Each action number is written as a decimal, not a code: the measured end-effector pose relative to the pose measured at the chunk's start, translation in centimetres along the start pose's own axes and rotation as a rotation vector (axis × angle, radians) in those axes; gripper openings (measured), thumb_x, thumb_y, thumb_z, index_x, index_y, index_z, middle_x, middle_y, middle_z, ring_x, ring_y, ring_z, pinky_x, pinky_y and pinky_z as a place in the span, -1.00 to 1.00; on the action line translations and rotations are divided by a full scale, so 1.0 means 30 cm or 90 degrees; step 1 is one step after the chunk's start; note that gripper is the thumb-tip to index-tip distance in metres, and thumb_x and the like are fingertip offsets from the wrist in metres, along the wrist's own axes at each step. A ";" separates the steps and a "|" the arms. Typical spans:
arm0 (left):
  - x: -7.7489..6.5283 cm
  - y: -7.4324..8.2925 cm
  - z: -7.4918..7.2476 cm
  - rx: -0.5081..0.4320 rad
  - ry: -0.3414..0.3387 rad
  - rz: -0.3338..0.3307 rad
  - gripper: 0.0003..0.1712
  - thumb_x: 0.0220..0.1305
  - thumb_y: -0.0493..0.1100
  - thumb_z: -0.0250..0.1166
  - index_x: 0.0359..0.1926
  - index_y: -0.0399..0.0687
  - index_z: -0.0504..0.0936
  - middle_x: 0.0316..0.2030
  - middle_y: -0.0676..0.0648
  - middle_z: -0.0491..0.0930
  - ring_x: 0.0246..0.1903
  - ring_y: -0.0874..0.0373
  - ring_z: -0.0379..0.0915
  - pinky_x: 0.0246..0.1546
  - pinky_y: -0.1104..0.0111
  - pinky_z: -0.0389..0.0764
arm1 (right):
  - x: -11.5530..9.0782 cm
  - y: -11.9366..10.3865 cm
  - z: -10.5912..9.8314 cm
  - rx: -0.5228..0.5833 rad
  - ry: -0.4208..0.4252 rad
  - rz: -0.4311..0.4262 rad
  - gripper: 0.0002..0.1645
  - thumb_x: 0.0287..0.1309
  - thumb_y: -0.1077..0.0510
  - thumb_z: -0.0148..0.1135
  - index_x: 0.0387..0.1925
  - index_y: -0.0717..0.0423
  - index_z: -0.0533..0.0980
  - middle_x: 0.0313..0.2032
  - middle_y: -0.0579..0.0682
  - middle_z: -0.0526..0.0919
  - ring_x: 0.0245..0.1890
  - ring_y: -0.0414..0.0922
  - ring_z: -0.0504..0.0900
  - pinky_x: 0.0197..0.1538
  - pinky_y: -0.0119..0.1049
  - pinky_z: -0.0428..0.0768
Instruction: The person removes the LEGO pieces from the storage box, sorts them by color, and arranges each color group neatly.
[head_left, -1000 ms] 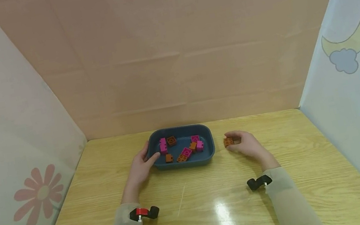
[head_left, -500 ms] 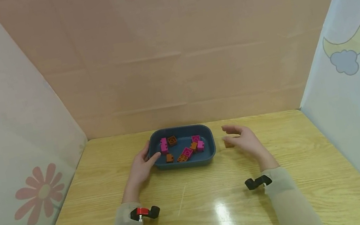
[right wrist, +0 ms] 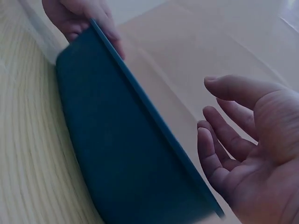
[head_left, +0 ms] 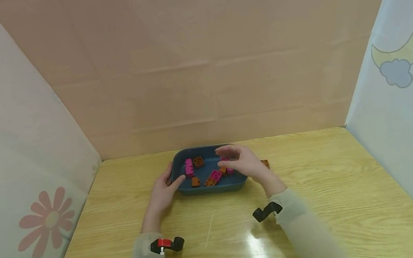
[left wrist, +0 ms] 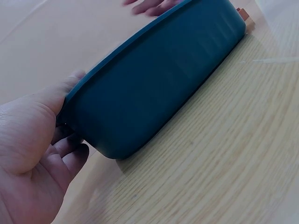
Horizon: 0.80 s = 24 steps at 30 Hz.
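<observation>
The dark blue plastic tray (head_left: 214, 189) stands on the table with several pink and orange-brown building blocks in it. My left hand (head_left: 161, 197) grips its left end, thumb over the rim and fingers along the outside wall. Over the tray's right part hovers my right hand (head_left: 244, 162), thumb and fingers apart with nothing between them. It partly covers a pink block (head_left: 230, 171). At the left inside are a pink block (head_left: 189, 169) and a brown block (head_left: 198, 162). On the table, right of the tray, an orange-brown block (head_left: 265, 163) shows past my right hand.
The wooden table (head_left: 212, 257) ends at a tan cloth backdrop (head_left: 198, 79) just behind the tray. Pale patterned cloths stand on the left and right. A black wrist mount (head_left: 266, 211) sits on the right sleeve, another with red (head_left: 165, 244) on the left.
My right hand has let go of the orange-brown block on the table and moved left over the tray. The left hand stays on the tray's left end.
</observation>
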<state>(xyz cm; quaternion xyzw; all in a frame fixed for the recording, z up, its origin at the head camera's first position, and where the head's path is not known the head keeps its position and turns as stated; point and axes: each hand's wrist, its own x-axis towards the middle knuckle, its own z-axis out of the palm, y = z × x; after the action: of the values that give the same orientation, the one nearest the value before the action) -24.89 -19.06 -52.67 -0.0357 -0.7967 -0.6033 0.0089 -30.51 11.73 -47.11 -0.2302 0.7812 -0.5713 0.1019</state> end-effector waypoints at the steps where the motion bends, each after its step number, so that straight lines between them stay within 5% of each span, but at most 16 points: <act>1: 0.000 0.000 0.001 0.002 0.002 -0.001 -0.12 0.39 0.03 0.29 0.57 -0.01 0.06 0.54 -0.04 -0.02 0.43 -0.02 0.12 0.30 0.18 0.35 | 0.012 -0.003 0.023 0.000 -0.013 0.001 -0.33 0.14 -0.09 0.46 0.25 0.03 0.53 0.20 0.09 0.58 0.19 0.06 0.54 0.13 -0.07 0.59; 11: -0.001 0.002 0.004 0.006 0.007 -0.029 -0.11 0.37 0.08 0.30 0.57 0.05 0.07 0.53 0.03 0.00 0.43 0.04 0.11 0.33 0.19 0.31 | 0.111 0.022 0.194 -0.007 -0.127 0.034 -0.39 0.18 0.09 0.44 0.25 0.10 0.53 0.13 0.01 0.64 0.06 -0.11 0.63 0.06 -0.17 0.64; 24: -0.003 0.005 0.015 -0.005 -0.007 -0.033 -0.10 0.37 0.09 0.30 0.57 0.07 0.05 0.53 0.03 -0.01 0.44 0.05 0.09 0.34 0.16 0.30 | 0.136 0.061 0.215 -0.113 -0.160 0.049 -0.49 0.13 0.08 0.48 0.14 0.00 0.62 0.00 -0.10 0.70 -0.04 -0.20 0.66 0.06 -0.22 0.63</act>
<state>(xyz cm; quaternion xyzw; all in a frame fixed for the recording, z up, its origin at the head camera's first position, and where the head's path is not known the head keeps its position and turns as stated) -24.77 -18.60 -52.66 -0.0186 -0.7948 -0.6065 -0.0113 -31.80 4.78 -50.51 -0.2777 0.8181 -0.4623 0.1998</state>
